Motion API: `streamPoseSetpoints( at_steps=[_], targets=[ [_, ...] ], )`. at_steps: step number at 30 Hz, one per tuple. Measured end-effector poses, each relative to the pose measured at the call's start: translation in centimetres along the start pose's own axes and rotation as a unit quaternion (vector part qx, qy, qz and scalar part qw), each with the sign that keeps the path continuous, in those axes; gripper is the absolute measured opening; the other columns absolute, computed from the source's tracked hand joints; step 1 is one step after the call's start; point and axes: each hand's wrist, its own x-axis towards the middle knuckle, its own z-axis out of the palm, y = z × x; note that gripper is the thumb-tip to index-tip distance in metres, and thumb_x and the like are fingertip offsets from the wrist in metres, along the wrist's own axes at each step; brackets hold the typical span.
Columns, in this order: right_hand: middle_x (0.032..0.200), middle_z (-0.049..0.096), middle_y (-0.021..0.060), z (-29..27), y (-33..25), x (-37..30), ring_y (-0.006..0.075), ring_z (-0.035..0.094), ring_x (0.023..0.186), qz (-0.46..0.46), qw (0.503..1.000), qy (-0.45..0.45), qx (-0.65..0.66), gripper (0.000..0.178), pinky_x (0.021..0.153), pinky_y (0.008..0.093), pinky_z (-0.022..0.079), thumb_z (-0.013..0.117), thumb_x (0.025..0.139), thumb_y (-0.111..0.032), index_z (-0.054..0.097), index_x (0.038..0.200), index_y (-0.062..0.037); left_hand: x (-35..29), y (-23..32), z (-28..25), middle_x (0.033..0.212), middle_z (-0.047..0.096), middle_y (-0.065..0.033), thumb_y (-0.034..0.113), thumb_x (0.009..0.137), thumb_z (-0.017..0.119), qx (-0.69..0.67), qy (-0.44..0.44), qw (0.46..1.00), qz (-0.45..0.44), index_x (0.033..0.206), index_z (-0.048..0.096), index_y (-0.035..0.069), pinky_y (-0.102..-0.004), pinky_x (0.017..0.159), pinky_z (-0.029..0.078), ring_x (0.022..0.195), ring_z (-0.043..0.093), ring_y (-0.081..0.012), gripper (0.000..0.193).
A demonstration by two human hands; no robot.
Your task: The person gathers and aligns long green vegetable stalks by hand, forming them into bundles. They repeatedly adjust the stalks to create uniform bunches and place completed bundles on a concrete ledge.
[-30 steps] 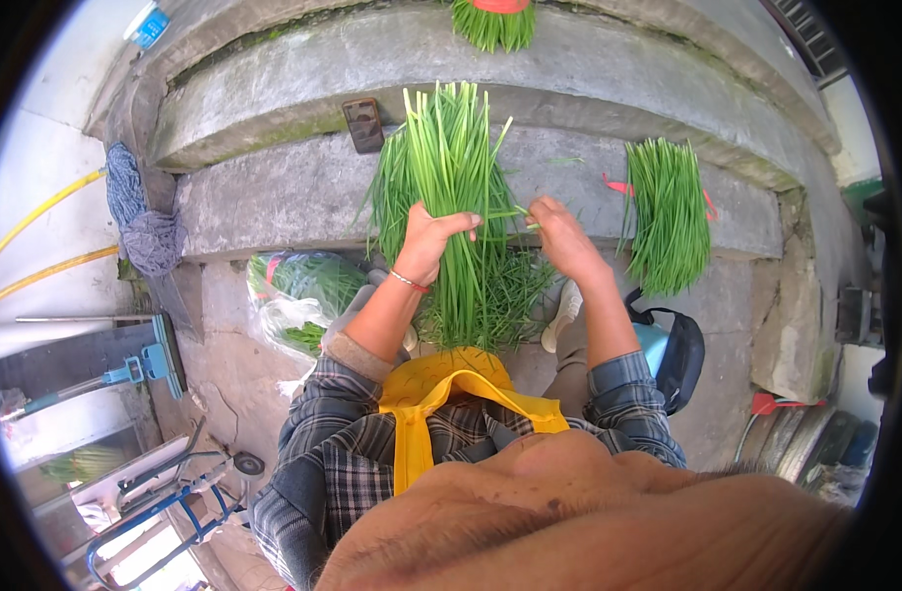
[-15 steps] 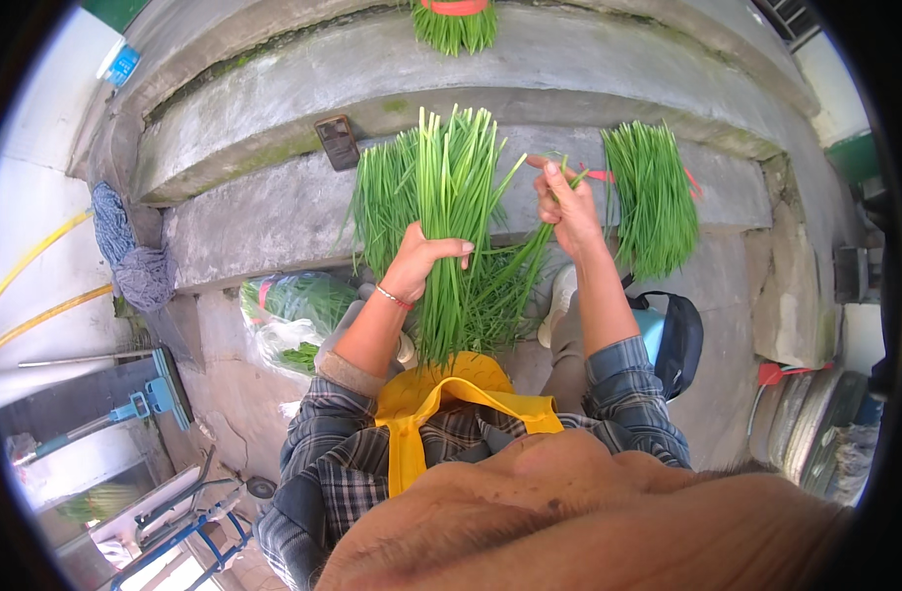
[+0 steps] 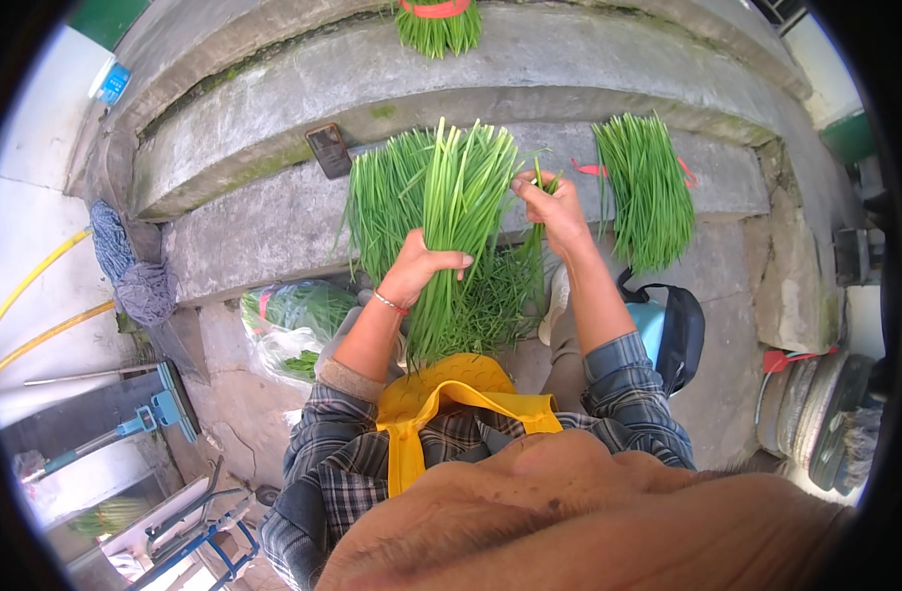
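Observation:
My left hand (image 3: 418, 266) is closed round a thick bunch of garlic chives (image 3: 468, 182), its pale cut ends fanned out at the top. Just right of those ends, my right hand (image 3: 552, 209) pinches a few loose chive stalks (image 3: 538, 236) between thumb and fingers. Behind the held bunch, a pile of chives (image 3: 384, 192) lies on the concrete step. Loose trimmings (image 3: 500, 300) spread below it, between my legs. Farther right on the step rests another chive bundle (image 3: 648, 197) with a red tie (image 3: 591, 169) under it.
A phone (image 3: 329, 150) lies left of the pile. One tied chive bundle (image 3: 439, 30) sits on a higher step (image 3: 569, 64). At left is a clear plastic bag of chives (image 3: 295, 320); at right, a dark bag (image 3: 679, 340). My yellow apron (image 3: 441, 379) covers my lap.
My right hand has moved left, closer to the bunch, and its stalks now hang more upright. The bunch in my left hand has tilted, its tops leaning further right.

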Motion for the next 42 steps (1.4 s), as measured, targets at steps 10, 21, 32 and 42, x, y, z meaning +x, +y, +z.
streamPoseSetpoints(
  at_steps=[10, 21, 32, 42],
  targets=[
    [0.087, 0.047, 0.0019, -1.7, -0.2, -0.1, 0.0088, 0.039, 0.066, 0.044, 0.903, -0.233, 0.358, 0.012, 0.059, 0.0250, 0.036, 0.055, 0.084, -0.012, 0.053, 0.094, -0.0051, -0.2, 1.3, -1.9, 0.079, 0.066, -0.0087, -0.002, 0.073, 0.069, -0.020, -0.037, 0.999, -0.034, 0.097, 0.065, -0.003, -0.0301, 0.060, 0.050, 0.064, 0.061, -0.0167, 0.024],
    [0.072, 0.051, -0.0053, -4.6, -1.1, 1.5, 0.0033, 0.035, 0.054, -0.226, 0.924, 0.278, 0.135, 0.011, 0.049, 0.0207, 0.029, 0.064, 0.093, -0.017, 0.060, 0.095, -0.0066, 0.0, 0.9, -2.5, 0.097, 0.070, -0.0192, 0.004, 0.076, 0.066, -0.129, 0.024, 0.991, 0.006, 0.113, 0.060, -0.004, -0.0300, 0.061, 0.054, 0.064, 0.062, -0.0167, 0.039],
    [0.068, 0.044, -0.0057, 1.8, -0.5, -0.5, 0.0039, 0.037, 0.061, -0.031, 0.986, -0.065, 0.148, 0.030, 0.054, 0.0223, 0.031, 0.066, 0.095, -0.027, 0.066, 0.106, -0.0003, 0.0, -0.2, -1.1, 0.100, 0.070, -0.0159, 0.004, 0.076, 0.067, -0.142, -0.039, 0.988, -0.048, 0.118, 0.059, -0.003, -0.0301, 0.063, 0.054, 0.066, 0.062, -0.0167, 0.043],
    [0.089, 0.062, 0.0052, -3.9, -1.8, 1.2, 0.0112, 0.057, 0.071, -0.192, 0.941, 0.145, 0.240, 0.018, 0.061, 0.0272, 0.046, 0.058, 0.099, -0.024, 0.060, 0.095, -0.0059, 0.7, -0.8, -1.7, 0.120, 0.062, -0.0190, 0.011, 0.082, 0.062, -0.276, -0.041, 0.960, 0.003, 0.131, 0.050, -0.002, -0.0470, 0.097, 0.051, 0.111, 0.062, -0.0322, 0.052]
  ],
)
